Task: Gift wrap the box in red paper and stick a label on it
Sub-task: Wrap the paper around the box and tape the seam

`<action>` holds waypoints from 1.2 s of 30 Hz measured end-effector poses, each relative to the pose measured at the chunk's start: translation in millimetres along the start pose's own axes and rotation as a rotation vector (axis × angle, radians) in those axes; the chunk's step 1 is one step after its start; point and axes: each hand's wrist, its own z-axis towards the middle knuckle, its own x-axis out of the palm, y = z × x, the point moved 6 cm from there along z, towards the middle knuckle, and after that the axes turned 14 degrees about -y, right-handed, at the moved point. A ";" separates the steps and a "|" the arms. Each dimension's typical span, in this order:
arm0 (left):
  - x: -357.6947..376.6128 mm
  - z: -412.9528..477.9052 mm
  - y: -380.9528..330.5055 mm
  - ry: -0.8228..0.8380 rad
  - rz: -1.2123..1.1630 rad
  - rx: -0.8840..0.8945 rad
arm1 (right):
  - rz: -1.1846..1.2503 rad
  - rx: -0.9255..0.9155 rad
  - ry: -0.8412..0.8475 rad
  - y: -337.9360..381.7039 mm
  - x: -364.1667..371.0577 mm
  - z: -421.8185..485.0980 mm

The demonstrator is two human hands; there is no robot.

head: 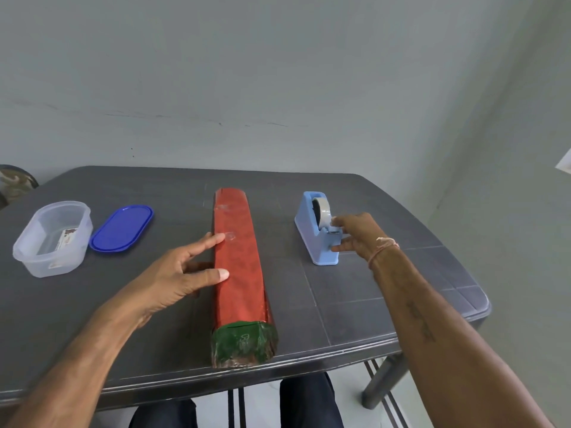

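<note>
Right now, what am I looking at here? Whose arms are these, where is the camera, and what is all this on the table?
There is no machine: these are a person's two bare arms, filmed by a camera worn on the head, looking forward and down. On the dark table lies a long box wrapped in red paper, its near end green. The left hand rests its fingers on the box's side. The right hand reaches the blue tape dispenser, fingertips at the tape end. To the left stand a clear plastic container, with something like a label inside, and its blue lid beside it. Neither hand has lifted anything.
</note>
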 end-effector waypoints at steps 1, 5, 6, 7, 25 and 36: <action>0.5 -0.9 -0.6 0.001 -0.001 -0.004 | 0.012 0.010 -0.004 -1.4 0.7 -1.3; 0.9 -1.4 -1.1 0.006 -0.012 -0.007 | 0.075 0.028 -0.003 -7.4 1.7 -3.8; 0.4 -1.2 -0.7 0.005 -0.011 -0.003 | 0.101 0.029 -0.001 -8.7 1.7 -4.3; 0.4 -1.2 -0.3 0.004 -0.009 -0.002 | 0.131 0.033 0.002 -10.6 1.4 -5.0; 1.4 -2.2 0.9 0.002 -0.007 0.006 | 0.382 0.041 -0.049 -43.2 2.8 -15.3; 1.8 -1.9 2.7 0.011 -0.005 -0.027 | 0.338 -0.233 -0.096 -66.4 3.2 -17.8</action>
